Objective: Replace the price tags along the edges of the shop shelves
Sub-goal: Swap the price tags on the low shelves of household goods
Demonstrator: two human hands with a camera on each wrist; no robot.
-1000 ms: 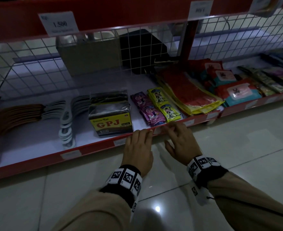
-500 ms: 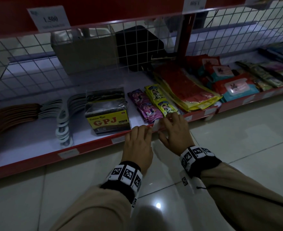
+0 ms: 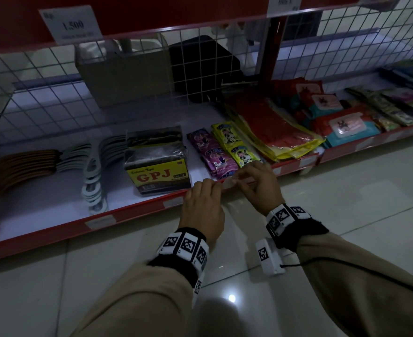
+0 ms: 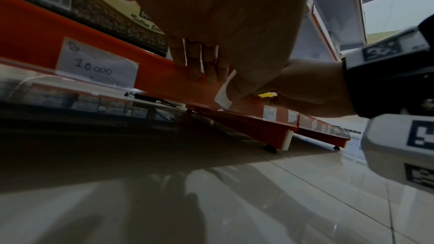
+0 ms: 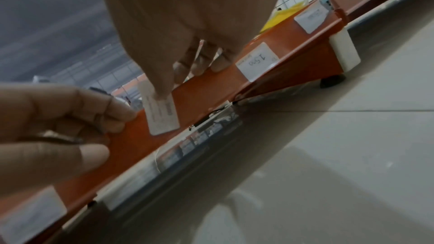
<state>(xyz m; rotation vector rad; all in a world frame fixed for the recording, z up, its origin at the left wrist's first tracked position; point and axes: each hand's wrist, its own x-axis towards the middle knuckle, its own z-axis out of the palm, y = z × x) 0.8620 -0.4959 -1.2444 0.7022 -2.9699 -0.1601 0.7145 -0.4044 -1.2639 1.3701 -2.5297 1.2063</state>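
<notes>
— While they're crouching at the bottom shelf, can you make out what the right hand (image 3: 256, 183) is doing?

— It's pinching a small white price tag (image 5: 161, 113) by its upper edge, thumb on the face, the other fingers curling over the top of the red shelf edge (image 4: 98, 47). The tag is standing tilted against the front of that strip, directly below the purple sachets (image 3: 212, 154) and to the right of the GPJ coffee pack (image 3: 158, 164).

— And the left hand (image 3: 204, 205)?

— Its fingers are bending over the top of the same strip, just beside the tag, fingertips (image 4: 199, 73) pressing on the red face. I'd say it's bracing the rail rather than holding anything; whether it's touching the slip itself, I cannot tell.

— Is that tag going to be fiddly?

— Probably. It's looking like a thin paper slip, nearly weightless and limp, so it's likely to crease or tear if pulled hard. Taking it by a corner or the top edge, as the right hand is doing, seems wisest.

— Others along there?

— A handwritten "10 000" tag (image 4: 98, 66) is sitting to the left, and one reading about "1500" (image 5: 257, 62) to the right, both flat on the strip.
</notes>
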